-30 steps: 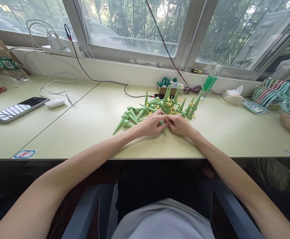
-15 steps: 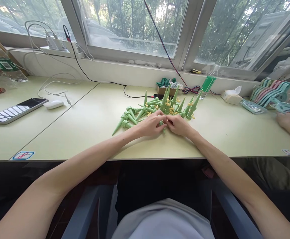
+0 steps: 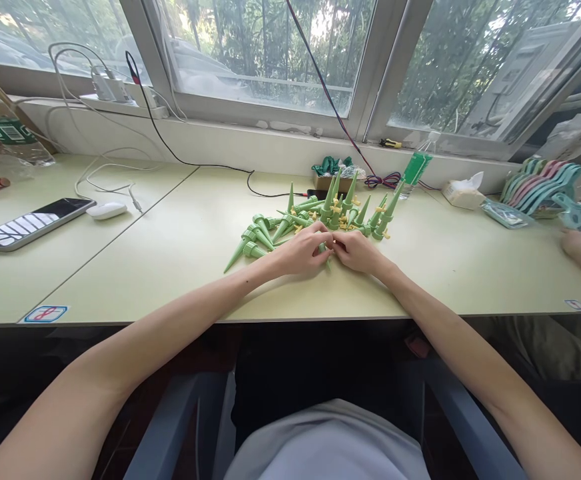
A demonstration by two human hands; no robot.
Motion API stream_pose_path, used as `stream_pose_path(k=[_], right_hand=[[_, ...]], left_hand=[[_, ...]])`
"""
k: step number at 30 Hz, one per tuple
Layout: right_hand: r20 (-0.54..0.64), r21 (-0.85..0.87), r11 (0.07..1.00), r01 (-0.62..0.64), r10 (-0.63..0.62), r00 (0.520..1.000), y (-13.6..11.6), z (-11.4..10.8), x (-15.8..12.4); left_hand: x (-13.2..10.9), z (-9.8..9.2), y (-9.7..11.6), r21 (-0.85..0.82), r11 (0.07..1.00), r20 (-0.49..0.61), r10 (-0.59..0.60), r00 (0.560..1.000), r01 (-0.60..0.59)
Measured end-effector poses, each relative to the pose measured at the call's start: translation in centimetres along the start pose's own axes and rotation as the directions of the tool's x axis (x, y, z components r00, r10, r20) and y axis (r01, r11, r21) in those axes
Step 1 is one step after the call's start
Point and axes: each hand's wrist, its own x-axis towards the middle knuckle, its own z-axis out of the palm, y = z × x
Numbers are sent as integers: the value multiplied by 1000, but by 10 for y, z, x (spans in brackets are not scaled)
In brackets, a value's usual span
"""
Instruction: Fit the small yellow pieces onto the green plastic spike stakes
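My left hand [image 3: 306, 249] is closed on a green plastic watering spike [image 3: 328, 265], whose tip pokes out below the fingers. My right hand [image 3: 358, 251] meets it fingertip to fingertip, pinched at the upper end of that spike; what lies between those fingers is mostly hidden. Just behind both hands is a heap of similar green spikes. Some, like the spike [image 3: 389, 212] at the right, stand upright with small yellow valves [image 3: 387, 235] at their bases. Others lie on their sides, such as the spike [image 3: 235, 255] left of my left hand.
At the left lie a phone [image 3: 30, 223] and a white mouse [image 3: 107, 211] among cables. Behind the heap are a small box [image 3: 324, 181] and a bottle with a green label [image 3: 417, 168]. Tissues [image 3: 463, 192], hangers [image 3: 540, 187] and another person's hand [image 3: 578, 244] are at the right.
My two hands have stayed almost in the same place over the spike. At the far right, the other person's hand has shifted slightly to the right with a blue hanger.
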Motion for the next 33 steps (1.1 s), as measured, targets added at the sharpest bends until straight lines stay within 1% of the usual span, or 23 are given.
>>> stream_pose_path(k=[24, 33], right_hand=[[-3, 10, 1000, 8, -8, 1000, -2, -1, 0], [14, 11, 1000, -17, 17, 1000, -2, -2, 0]], left_hand=[[0, 0, 0, 5, 1000, 15, -3, 1000, 3], [0, 1, -1, 12, 1000, 20, 12, 1000, -12]])
